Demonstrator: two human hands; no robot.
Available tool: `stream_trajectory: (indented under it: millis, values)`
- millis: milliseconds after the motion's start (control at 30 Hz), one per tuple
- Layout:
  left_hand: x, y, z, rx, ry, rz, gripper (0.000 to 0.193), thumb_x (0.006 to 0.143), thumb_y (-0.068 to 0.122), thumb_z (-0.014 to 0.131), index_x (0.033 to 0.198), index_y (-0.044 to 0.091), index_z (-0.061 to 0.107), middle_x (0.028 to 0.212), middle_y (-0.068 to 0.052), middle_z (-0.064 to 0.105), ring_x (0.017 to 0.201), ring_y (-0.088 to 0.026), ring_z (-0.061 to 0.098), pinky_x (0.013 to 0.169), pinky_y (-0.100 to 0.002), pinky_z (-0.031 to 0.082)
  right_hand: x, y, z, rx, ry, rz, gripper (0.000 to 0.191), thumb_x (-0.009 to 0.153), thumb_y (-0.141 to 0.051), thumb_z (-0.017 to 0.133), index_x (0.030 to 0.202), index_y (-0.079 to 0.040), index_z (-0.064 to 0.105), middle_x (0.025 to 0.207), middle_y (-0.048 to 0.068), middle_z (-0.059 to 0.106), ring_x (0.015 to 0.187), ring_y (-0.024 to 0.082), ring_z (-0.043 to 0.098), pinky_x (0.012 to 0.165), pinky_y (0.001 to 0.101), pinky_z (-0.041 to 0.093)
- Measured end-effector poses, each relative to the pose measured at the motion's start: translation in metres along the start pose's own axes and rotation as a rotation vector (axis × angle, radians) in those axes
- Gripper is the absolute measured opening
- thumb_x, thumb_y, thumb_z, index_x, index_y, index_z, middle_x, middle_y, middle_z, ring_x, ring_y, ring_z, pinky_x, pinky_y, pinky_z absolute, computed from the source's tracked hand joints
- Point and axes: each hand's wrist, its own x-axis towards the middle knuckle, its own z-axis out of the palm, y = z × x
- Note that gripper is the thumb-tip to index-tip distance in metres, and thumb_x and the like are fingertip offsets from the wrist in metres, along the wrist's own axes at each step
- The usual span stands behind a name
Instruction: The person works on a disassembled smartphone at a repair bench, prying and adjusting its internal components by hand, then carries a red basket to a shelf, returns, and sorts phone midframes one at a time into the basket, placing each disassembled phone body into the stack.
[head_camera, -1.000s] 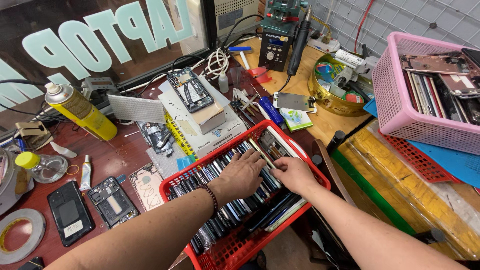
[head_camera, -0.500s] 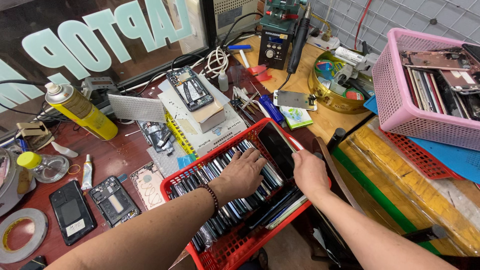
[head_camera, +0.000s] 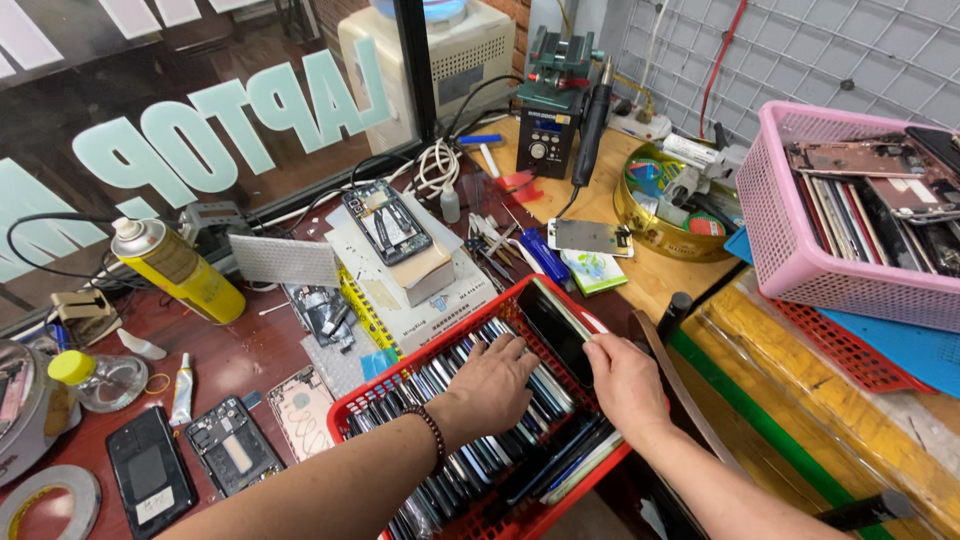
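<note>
A red basket (head_camera: 350, 415) fills the lower centre, packed with upright phone screens (head_camera: 470, 370) (dark, glassy). The left hand (head_camera: 495, 385) lies flat and open on them. The right hand (head_camera: 625, 380) pinches one black screen (head_camera: 553, 328) at the basket's right end.

Red basket (head_camera: 400, 398), mesh walls, full of black and silver phone screens (head_camera: 470, 460). Pink basket (head_camera: 800, 270) at 3 o'clock. Yellow spray can (head_camera: 178, 270) at 9 o'clock. Gold round tin (head_camera: 650, 225) at 1 o'clock. Dark bead bracelet (head_camera: 432, 436) on left hand (head_camera: 495, 385).
</note>
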Motion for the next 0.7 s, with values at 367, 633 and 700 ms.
stream_trajectory:
  millis: [367, 633, 700]
  values:
    - [0.037, -0.006, -0.012, 0.132, -0.159, 0.007, 0.030, 0.088, 0.004, 0.060, 0.116, 0.006, 0.068, 0.121, -0.014, 0.061, 0.124, -0.032, 0.053, 0.100, -0.046, 0.048, 0.003, -0.020, -0.007, -0.473, -0.260, -0.046, 0.030, 0.085, -0.016, 0.069, 0.115, -0.014, 0.069, 0.108, 0.006, 0.065, 0.109, 0.029, 0.061, 0.087, 0.0451, 0.054]
    - [0.035, -0.014, -0.010, 0.071, -0.133, 0.007, 0.025, 0.088, 0.004, 0.058, 0.112, 0.001, 0.066, 0.118, -0.017, 0.062, 0.121, -0.035, 0.054, 0.103, -0.047, 0.047, 0.000, -0.026, -0.004, -0.491, -0.340, -0.021, 0.025, 0.087, -0.013, 0.065, 0.110, -0.009, 0.058, 0.111, 0.009, 0.063, 0.113, 0.029, 0.060, 0.094, 0.0443, 0.053]
    - [0.036, -0.015, -0.004, 0.064, -0.083, 0.003, 0.020, 0.089, 0.007, 0.059, 0.106, 0.001, 0.069, 0.116, -0.018, 0.062, 0.120, -0.035, 0.055, 0.102, -0.050, 0.045, 0.003, -0.029, -0.005, -0.437, -0.365, 0.102, 0.025, 0.087, -0.015, 0.066, 0.110, -0.009, 0.058, 0.113, 0.008, 0.063, 0.115, 0.028, 0.060, 0.095, 0.0445, 0.052]
